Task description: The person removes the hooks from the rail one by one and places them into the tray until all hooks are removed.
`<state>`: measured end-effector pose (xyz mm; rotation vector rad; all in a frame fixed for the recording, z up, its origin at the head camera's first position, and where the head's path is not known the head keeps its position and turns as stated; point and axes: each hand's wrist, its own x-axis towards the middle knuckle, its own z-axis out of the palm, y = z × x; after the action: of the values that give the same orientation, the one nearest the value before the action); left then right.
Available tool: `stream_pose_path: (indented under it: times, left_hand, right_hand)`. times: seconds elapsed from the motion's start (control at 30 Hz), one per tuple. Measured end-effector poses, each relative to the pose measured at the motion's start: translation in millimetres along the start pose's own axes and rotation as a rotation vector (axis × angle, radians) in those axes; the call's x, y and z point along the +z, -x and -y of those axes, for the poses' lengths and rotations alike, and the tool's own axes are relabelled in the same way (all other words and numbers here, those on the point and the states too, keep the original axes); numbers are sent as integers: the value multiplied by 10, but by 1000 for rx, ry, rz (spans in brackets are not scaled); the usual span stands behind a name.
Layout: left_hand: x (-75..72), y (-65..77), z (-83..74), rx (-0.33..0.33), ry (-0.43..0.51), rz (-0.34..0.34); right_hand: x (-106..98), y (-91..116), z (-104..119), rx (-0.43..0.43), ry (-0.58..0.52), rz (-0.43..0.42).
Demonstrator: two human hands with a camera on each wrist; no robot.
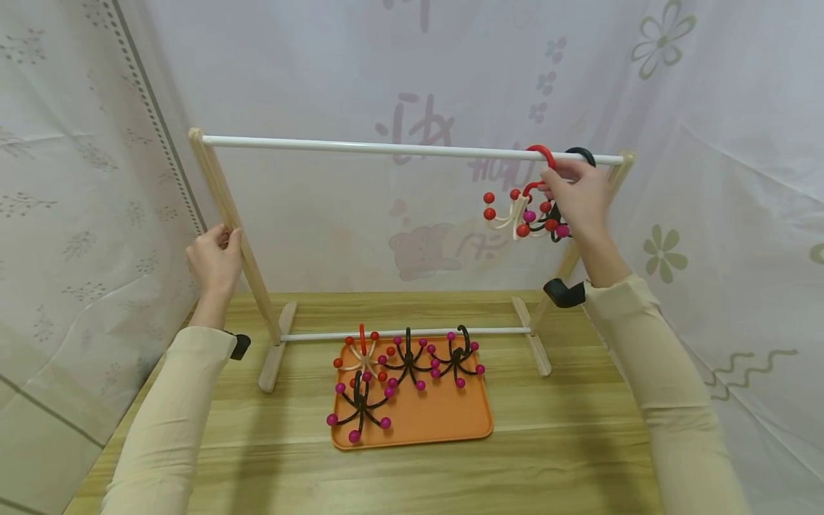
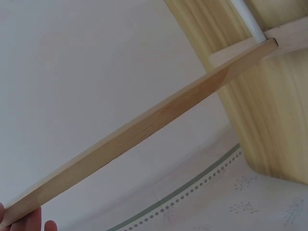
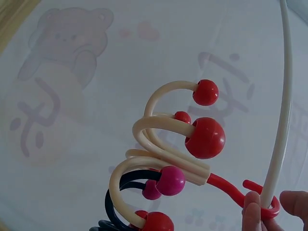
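Observation:
My right hand (image 1: 582,197) pinches the red hook of a cream multi-arm hanger (image 1: 518,211) with red ball tips. That red hook (image 3: 275,211) loops over the white rail (image 1: 360,147), and fingers lie on both sides of it in the right wrist view. Just behind hangs a black hanger (image 3: 111,204) with magenta balls, its black hook (image 1: 582,153) over the rail too; the hand partly covers it. On the left, my left hand (image 1: 215,261) grips the rack's wooden post (image 1: 228,200). Only fingertips (image 2: 31,221) around the post show in the left wrist view.
An orange tray (image 1: 444,415) on the wooden table (image 1: 290,458) holds several hangers: black ones (image 1: 362,406) with magenta balls and a cream one (image 1: 365,361) with a red hook. Wooden feet (image 1: 275,357) and a lower white bar (image 1: 309,336) stand behind it. Patterned curtains (image 1: 309,222) surround the table.

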<state>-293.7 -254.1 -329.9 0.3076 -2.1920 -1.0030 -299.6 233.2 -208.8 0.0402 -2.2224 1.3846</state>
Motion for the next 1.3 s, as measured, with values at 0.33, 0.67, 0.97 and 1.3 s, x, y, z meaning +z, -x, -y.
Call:
stream_pose_path:
  times: [0.33,0.67,0.97,1.3]
  left_hand:
    - [12,-3,-11,-5,-2,-1]
    - [34,-5,-4,14,-1,-28]
    - [37,1,-12,5,7,-20]
    - [20,-1,-14,-8,1,-11]
  right_hand:
    - [87,-81,-5,49,-63,10]
    - [117,-103,77,32,-122,13]
    - [100,-167,120,16,-225,11]
    - [94,51,354,-71,-220,57]
